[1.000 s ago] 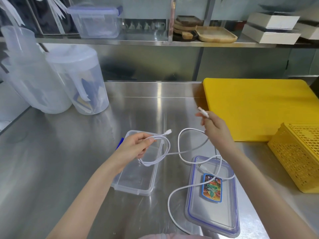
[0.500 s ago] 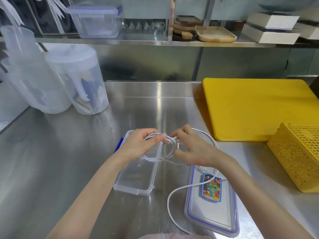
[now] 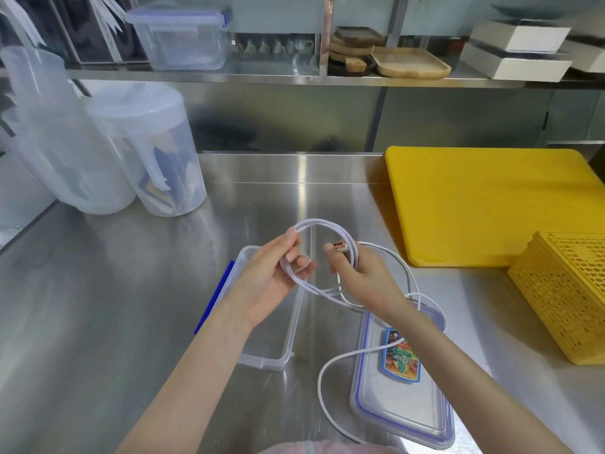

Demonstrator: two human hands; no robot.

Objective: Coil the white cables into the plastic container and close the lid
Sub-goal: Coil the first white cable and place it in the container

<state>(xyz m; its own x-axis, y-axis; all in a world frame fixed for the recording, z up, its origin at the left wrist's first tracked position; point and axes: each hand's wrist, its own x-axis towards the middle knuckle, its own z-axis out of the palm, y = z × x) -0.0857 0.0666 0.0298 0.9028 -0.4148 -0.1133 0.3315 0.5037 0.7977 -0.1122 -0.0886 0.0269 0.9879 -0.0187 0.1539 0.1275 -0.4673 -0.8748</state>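
A white cable [image 3: 319,224] forms a round coil held in the air between both hands. My left hand [image 3: 271,276] pinches the coil's left side above the open clear plastic container [image 3: 288,348]. My right hand [image 3: 363,273] grips the coil's right side, with a plug end showing at its fingertips. The cable's loose tail [image 3: 330,365] trails down across the clear lid [image 3: 402,407], which lies flat to the right of the container and carries a colourful sticker.
A yellow cutting board [image 3: 491,204] lies at the back right and a yellow perforated basket [image 3: 563,296] at the right edge. Two translucent pitchers [image 3: 144,152] stand at the back left. A shelf above holds a lidded box, wooden trays and white boxes.
The hands came together from apart, then lifted slightly. The cable has been wound into a larger round coil held by both hands, and less loose cable lies on the lid.
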